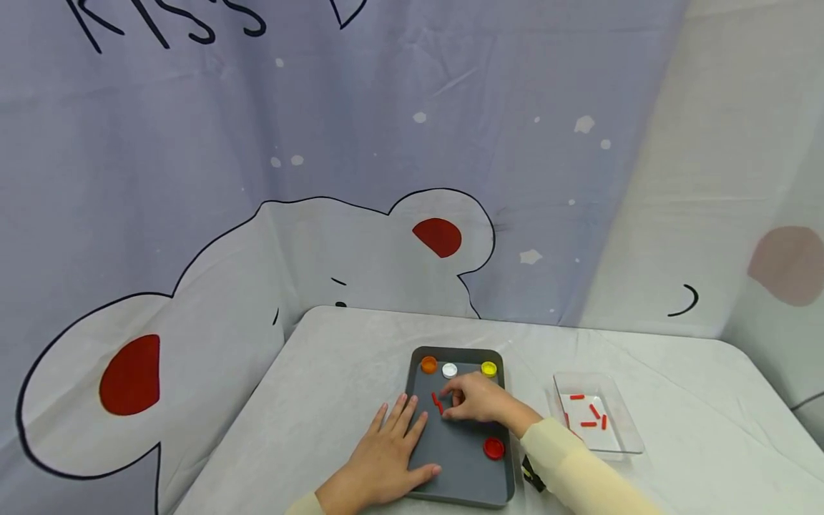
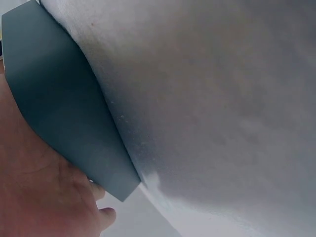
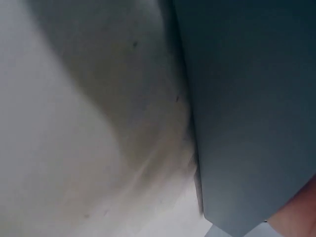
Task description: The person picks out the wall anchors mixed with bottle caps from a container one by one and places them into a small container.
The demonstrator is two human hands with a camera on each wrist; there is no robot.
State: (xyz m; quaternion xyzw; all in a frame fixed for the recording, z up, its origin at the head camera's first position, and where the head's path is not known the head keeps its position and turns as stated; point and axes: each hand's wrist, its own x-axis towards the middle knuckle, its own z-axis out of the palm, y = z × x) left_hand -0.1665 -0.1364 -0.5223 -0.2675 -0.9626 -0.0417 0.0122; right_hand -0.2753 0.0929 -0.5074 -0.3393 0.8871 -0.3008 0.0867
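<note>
A grey rectangular tray (image 1: 460,472) lies on the white-covered table. Two short red sticks (image 1: 440,408) lie end to end on its floor, bent at a slight angle. My right hand (image 1: 476,398) hovers just right of them, thumb and forefinger bent and apart, with nothing visible between them. Across the tray's left edge rests my left hand (image 1: 386,458), its fingers spread. Round caps stand in the tray: orange (image 1: 428,365), white (image 1: 449,370) and yellow (image 1: 488,369) along the far end, red (image 1: 493,448) near the right side. In both wrist views the tray's outer wall hides most of the hands.
To the right of the tray stands a clear plastic box (image 1: 627,422) with several red sticks (image 1: 589,424) inside. A small black object (image 1: 531,475) shows beside the tray, partly behind the right sleeve. A printed curtain (image 1: 360,250) hangs behind the table.
</note>
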